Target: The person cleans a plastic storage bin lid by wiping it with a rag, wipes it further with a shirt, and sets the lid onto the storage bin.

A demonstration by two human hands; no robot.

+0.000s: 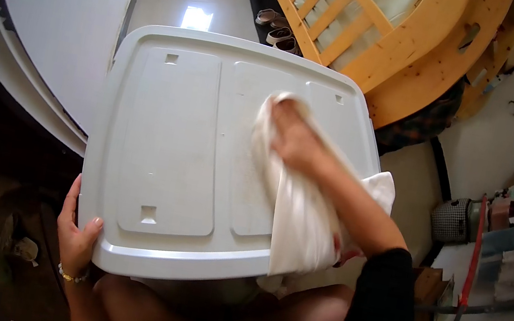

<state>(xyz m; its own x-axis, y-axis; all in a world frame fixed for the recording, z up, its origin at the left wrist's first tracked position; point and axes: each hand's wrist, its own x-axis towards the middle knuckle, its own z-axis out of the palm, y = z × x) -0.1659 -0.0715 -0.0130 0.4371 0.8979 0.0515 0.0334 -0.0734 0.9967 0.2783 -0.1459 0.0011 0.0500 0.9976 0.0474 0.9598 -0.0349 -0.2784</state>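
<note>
A light grey plastic storage box lid (174,125) with raised panels lies over my lap, filling the middle of the view. At its near left corner my left hand (78,240) grips the edge, thumb on top and fingers along the side. My right hand (298,142), slightly blurred, presses a white cloth (305,220) against the lid's right half. The cloth is bunched around the fingers, hiding some of them, and its loose end drapes past the near right edge. Whether a box sits beneath the lid is hidden.
A wooden bed frame (350,43) with slats stands close behind the lid's far right corner. Several shoes (280,30) rest on a dark mat beside it. A white panel (67,10) rises at the left. A woven basket (451,219) and assorted items are at the right.
</note>
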